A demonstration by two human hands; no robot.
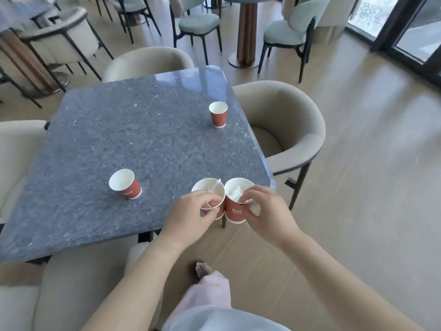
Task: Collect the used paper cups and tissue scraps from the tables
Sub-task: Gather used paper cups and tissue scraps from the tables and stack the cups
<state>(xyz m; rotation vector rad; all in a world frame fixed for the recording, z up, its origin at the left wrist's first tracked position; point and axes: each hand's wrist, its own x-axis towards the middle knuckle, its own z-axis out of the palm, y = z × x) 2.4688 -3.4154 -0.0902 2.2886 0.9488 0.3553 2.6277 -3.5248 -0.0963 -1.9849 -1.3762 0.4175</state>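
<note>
I am looking down at a dark speckled stone counter (119, 130) ringed by beige chairs, and I am holding two red paper cups side by side, their walls touching, just off the counter's near right corner. My left hand (191, 216) is gripping the left cup (211, 189) with its fingers (210, 198) hooked over the near rim; my right hand (267, 211) is pinching the right cup (235, 210) at its rim, thumb on the red wall. Both cups are carrying crumpled white tissue (235, 193) inside, so I am judging them very light and top-loose. Two more red cups are waiting: one tilted cup (126, 183) near the left of the counter's front half, leaning toward me, and one upright cup (218, 114) by the far right edge; both look empty, though I cannot be sure. Thin paper walls like these are soft, so I am reckoning a hard squeeze would buckle them; the rolled rim is the stiffest part and the best place to take hold. Nesting one held cup into the other would probably be freeing a hand, provided the tissue is pressed down and not spilling.
</note>
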